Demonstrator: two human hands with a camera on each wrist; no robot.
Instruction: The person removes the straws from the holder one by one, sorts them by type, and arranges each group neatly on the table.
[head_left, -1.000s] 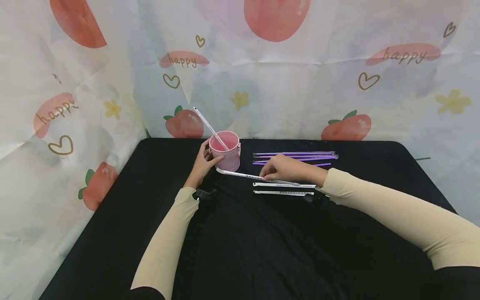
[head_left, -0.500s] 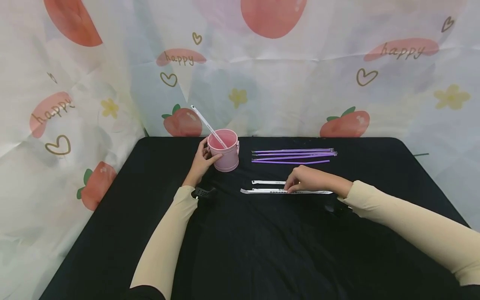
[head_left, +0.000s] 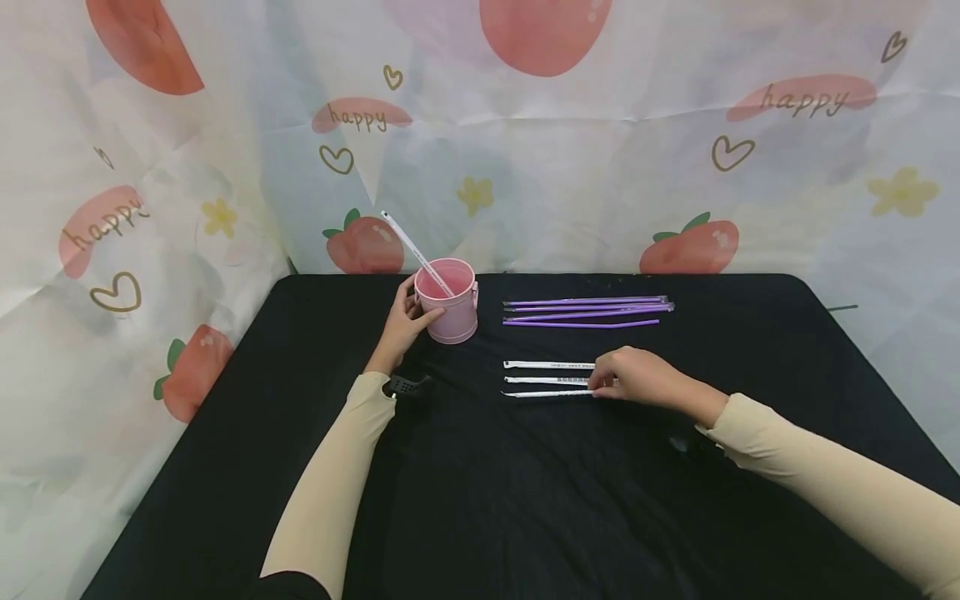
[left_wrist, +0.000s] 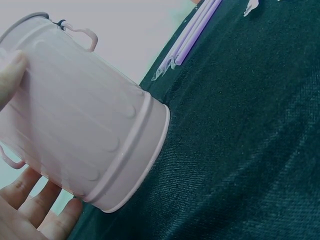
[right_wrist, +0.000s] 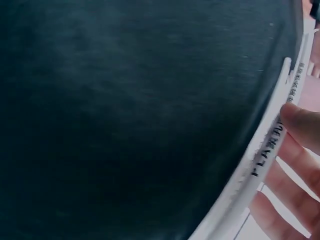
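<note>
A small pink bucket (head_left: 452,321) stands upright at the back of the table, a white paper-wrapped straw (head_left: 412,245) leaning out of it. My left hand (head_left: 401,329) grips its left side, thumb across the front; the left wrist view shows fingers (left_wrist: 52,202) curled round the bucket wall. Several white wrapped straws lie in a row to the right, near my right hand (head_left: 637,375). That hand pinches the nearest wrapped straw (head_left: 546,394). In the right wrist view the thumb (right_wrist: 300,122) presses on a straw with black print. My palm hides the straws' right ends.
Several purple straws (head_left: 581,316) in clear wrappers lie behind the white ones, right of the bucket. Black cloth (head_left: 480,500) covers the table. A printed curtain (head_left: 555,183) hangs along the back and left edges.
My right hand has moved right and toward me, bringing its white straw from near the bucket to the near side of the white row. My left hand stays on the bucket.
</note>
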